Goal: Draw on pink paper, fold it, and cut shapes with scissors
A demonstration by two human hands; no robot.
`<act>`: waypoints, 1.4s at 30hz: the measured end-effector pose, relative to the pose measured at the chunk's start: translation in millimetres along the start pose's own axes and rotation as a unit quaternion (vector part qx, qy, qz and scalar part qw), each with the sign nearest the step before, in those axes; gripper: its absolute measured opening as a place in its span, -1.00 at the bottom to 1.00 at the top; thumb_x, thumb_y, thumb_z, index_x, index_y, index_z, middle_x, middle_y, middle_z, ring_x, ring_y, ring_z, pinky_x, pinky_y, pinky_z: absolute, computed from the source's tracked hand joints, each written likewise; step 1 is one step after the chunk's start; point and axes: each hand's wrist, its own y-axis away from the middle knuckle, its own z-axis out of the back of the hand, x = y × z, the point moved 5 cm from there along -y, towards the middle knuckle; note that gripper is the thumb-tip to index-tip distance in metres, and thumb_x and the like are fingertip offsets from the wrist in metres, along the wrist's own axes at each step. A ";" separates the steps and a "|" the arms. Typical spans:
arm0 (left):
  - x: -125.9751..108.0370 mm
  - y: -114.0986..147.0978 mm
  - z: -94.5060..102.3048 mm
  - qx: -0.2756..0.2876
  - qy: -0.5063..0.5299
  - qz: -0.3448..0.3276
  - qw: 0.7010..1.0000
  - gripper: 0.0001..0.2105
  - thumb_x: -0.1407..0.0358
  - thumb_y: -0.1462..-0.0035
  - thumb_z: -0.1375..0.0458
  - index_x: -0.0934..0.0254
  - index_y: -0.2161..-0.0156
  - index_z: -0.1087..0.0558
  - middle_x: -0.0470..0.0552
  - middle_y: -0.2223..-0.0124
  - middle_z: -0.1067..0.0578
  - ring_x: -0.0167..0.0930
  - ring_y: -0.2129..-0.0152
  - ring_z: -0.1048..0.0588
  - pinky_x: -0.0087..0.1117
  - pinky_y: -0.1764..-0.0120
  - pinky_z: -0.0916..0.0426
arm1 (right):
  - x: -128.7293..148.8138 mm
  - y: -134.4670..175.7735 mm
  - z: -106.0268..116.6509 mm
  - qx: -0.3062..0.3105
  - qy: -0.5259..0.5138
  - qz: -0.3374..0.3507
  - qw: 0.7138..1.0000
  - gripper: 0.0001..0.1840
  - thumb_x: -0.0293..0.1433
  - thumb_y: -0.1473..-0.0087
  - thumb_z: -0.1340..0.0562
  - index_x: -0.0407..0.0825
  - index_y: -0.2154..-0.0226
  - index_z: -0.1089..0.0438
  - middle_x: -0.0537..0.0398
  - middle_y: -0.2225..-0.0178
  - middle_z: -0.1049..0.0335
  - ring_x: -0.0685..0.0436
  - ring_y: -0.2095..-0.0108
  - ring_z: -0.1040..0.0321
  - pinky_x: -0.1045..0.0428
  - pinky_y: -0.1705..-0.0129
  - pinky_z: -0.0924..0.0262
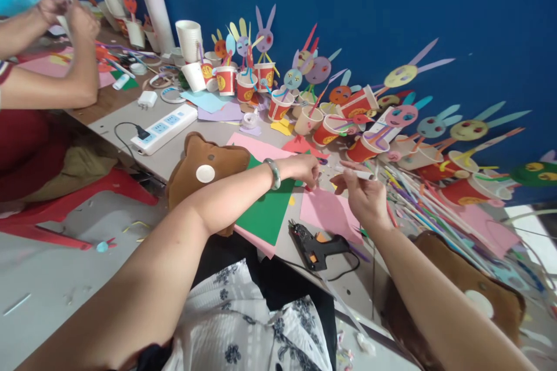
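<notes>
My right hand [369,200] is closed around a slim white pen [359,173] with a dark end, raised a little over the table. My left hand [307,170], with a bangle at the wrist, is closed with its fingers bent down near the tabletop; whatever they may hold is hidden. Beneath my left forearm lies a green paper sheet [270,208] on top of pink paper. Between my hands and me rests a black glue gun [317,248]. A pink sheet [328,213] lies just below my right hand, and a red paper piece [304,146] beyond my left.
Paper cups with rabbit-faced figures [281,105] line the blue wall. A white power strip [165,129] and a brown cushion [195,156] are at the left, another brown cushion [496,278] at the right. Pipe cleaners [429,208] lie to the right. A co-worker's hands [80,20] work at the far left.
</notes>
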 end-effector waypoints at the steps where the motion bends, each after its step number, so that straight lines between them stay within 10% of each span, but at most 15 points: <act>1: -0.9 1.1 0.2 0.004 0.001 0.001 1.000 -0.86 0.43 0.19 -0.35 0.33 0.49 -0.47 -0.08 0.48 -0.50 -0.47 0.52 -0.40 -0.42 0.44 -0.18 | -1.8 -3.1 -0.7 -0.019 -0.009 -0.013 1.000 -0.52 0.02 -0.23 -0.15 -0.05 0.23 -0.49 0.02 0.51 -0.53 -0.11 0.58 -0.42 -0.01 0.47 -0.32; 10: -5.3 9.4 4.1 -0.005 0.000 0.018 1.000 -0.85 0.38 0.20 -0.37 0.32 0.52 -0.47 -0.11 0.54 -0.45 -0.49 0.58 -0.33 -0.40 0.47 -0.15 | -28.8 9.5 -9.3 -0.091 -0.061 -0.038 0.993 -0.87 -0.30 -0.08 -0.25 0.01 0.43 -0.38 0.09 0.60 -0.40 -0.13 0.62 -0.37 -0.01 0.57 -0.30; 42: 6.5 1.0 -0.9 0.007 0.047 0.013 0.999 -0.79 0.32 0.14 -0.41 0.35 0.49 -0.46 -0.05 0.46 -0.55 -0.46 0.50 -0.44 -0.44 0.39 -0.22 | -16.4 16.1 -23.7 -0.002 -0.033 -0.030 0.999 -0.81 -0.34 -0.07 -0.18 0.04 0.55 -0.32 0.13 0.66 -0.35 -0.09 0.62 -0.30 0.03 0.58 -0.21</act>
